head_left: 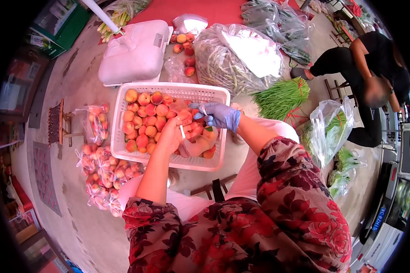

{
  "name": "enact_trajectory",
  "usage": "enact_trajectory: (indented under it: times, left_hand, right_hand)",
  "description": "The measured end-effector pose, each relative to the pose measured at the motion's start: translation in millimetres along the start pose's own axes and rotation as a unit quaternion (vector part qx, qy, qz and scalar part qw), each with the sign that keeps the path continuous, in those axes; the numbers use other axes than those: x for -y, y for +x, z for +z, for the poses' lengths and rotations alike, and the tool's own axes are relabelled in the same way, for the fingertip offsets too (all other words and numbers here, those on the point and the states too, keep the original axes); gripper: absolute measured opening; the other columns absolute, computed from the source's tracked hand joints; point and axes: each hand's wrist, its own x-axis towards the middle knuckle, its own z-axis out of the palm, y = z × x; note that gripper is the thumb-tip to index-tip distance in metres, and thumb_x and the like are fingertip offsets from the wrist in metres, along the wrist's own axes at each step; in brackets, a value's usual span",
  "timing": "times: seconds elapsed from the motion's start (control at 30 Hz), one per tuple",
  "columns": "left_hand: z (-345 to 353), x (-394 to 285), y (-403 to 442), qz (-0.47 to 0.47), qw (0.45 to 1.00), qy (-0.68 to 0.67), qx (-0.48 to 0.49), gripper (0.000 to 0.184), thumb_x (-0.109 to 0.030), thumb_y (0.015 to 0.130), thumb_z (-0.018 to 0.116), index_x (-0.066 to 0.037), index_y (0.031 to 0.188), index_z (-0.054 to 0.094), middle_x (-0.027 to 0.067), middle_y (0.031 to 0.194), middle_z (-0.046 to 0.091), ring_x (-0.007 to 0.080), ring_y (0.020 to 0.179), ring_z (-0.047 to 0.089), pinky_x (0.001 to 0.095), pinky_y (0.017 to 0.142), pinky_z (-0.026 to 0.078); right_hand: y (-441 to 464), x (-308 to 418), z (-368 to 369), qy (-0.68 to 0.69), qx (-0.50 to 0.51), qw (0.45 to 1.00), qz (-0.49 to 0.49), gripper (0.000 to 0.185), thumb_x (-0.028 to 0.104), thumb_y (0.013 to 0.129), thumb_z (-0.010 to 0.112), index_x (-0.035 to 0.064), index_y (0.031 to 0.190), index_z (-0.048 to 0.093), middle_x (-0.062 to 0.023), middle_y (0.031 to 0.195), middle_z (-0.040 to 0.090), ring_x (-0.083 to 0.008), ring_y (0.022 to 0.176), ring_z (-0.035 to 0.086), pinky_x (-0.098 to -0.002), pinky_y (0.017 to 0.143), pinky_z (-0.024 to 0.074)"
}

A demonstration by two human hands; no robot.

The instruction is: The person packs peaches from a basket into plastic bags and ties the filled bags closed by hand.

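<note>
A clear plastic bag (193,146) with peaches in it rests over the right part of a white plastic crate (168,87). My bare left hand (173,130) is closed on the bag's gathered top. Across from it, my right hand (219,115), in a blue-purple glove, pinches the bag's other side near the crate's right wall. Loose peaches (146,119) fill the left part of the crate. The fingertips of both hands are partly hidden by the bag film.
Tied bags of peaches (102,175) lie left of the crate. A white lidded box (134,52) stands behind, beside a large bag of long beans (228,68). Green stalks (284,98) lie to the right. A seated person (371,77) is farther right, near a parked vehicle (387,223).
</note>
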Motion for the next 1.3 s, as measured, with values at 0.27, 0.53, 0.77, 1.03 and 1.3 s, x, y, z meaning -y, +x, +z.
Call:
enact_trajectory:
  times: [0.27, 0.53, 0.77, 1.03, 1.3]
  left_hand:
    - [-12, 22, 23, -0.038, 0.941, 0.335, -0.027, 0.058, 0.003, 0.076, 0.029, -0.01, 0.132, 0.035, 0.0146, 0.107, 0.053, 0.0263, 0.082, 0.061, 0.0321, 0.059, 0.054]
    - [-24, 43, 42, -0.13, 0.937, 0.31, -0.095, 0.039, -0.035, 0.09, 0.047, -0.01, 0.119, 0.048, 0.0045, 0.1, 0.055, 0.014, 0.077, 0.056, 0.0317, 0.066, 0.049]
    - [-39, 47, 70, -0.014, 0.965, 0.255, -0.064, 0.008, -0.009, 0.081, 0.056, -0.003, 0.085, 0.057, 0.0052, 0.082, 0.06, 0.0139, 0.071, 0.057, 0.0259, 0.062, 0.046]
    - [-82, 70, 53, -0.102, 0.924, 0.269, -0.251, 0.013, 0.0, 0.077, 0.047, -0.003, 0.087, 0.054, 0.0074, 0.076, 0.058, 0.0156, 0.055, 0.058, 0.0246, 0.047, 0.048]
    - [-104, 107, 69, 0.003, 0.832, -0.478, -0.281, 0.019, 0.002, 0.072, 0.04, -0.001, 0.088, 0.051, 0.0104, 0.088, 0.057, 0.0237, 0.084, 0.056, 0.0427, 0.082, 0.045]
  right_hand:
    - [-1, -34, -12, -0.097, 0.015, 0.995, 0.02, 0.028, 0.023, 0.085, 0.053, -0.001, 0.097, 0.058, -0.012, 0.08, 0.06, -0.0213, 0.064, 0.06, -0.0311, 0.056, 0.0522]
    - [1, -54, -6, -0.304, 0.04, 0.952, 0.025, 0.026, 0.027, 0.082, 0.054, 0.002, 0.086, 0.062, -0.0121, 0.078, 0.062, -0.0222, 0.068, 0.061, -0.0316, 0.062, 0.0475]
    - [-2, -63, 14, -0.595, -0.16, 0.788, -0.017, 0.029, 0.03, 0.078, 0.055, 0.0028, 0.079, 0.063, -0.0132, 0.076, 0.062, -0.0233, 0.069, 0.06, -0.0331, 0.064, 0.0466]
    - [25, -49, -64, -0.034, -0.296, 0.954, -0.027, 0.016, 0.022, 0.071, 0.057, 0.0071, 0.065, 0.053, -0.0029, 0.053, 0.045, -0.0147, 0.042, 0.042, -0.0307, 0.038, 0.0346]
    - [57, -64, -72, -0.164, -0.388, 0.906, 0.041, 0.017, 0.02, 0.073, 0.054, 0.0069, 0.062, 0.052, -0.0047, 0.051, 0.047, -0.0154, 0.038, 0.041, -0.0319, 0.036, 0.0363]
